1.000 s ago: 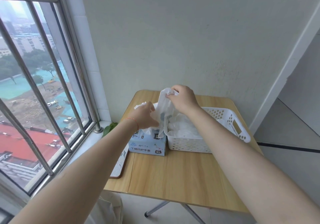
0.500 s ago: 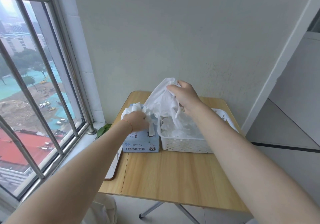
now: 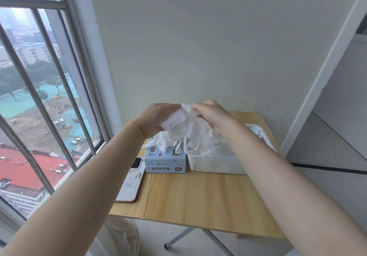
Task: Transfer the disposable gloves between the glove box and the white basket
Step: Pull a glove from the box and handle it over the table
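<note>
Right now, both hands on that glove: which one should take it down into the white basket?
Probably right. The right hand pinches the glove above the white basket; the left hand grips it over the glove box, farther off.

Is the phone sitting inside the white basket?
No, the phone lies flat on the table, left of the glove box, while the white basket is on the box's other side.

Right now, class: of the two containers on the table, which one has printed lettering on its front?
The blue glove box, left of the white basket. Its solid front carries printed characters and an XL mark; the basket's wall is plain, perforated plastic.
</note>
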`<move>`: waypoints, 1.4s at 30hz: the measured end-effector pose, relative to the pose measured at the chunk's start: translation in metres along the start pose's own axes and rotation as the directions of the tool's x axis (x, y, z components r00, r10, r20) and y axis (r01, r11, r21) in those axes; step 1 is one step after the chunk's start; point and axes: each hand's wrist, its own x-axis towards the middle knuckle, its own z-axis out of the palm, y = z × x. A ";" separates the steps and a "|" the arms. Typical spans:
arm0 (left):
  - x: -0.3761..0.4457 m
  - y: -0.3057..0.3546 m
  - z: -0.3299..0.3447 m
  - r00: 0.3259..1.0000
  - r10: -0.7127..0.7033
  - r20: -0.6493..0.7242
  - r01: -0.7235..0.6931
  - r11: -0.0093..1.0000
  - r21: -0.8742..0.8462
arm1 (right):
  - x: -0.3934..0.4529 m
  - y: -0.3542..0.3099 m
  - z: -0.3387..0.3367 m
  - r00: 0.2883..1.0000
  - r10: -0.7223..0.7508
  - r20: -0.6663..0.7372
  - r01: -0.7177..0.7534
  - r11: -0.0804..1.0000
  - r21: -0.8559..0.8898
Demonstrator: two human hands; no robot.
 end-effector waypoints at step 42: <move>-0.007 -0.019 -0.004 0.978 0.085 0.189 -0.119 0.976 0.180 | -0.015 -0.010 0.008 0.951 -0.252 0.178 0.296 0.909 -0.294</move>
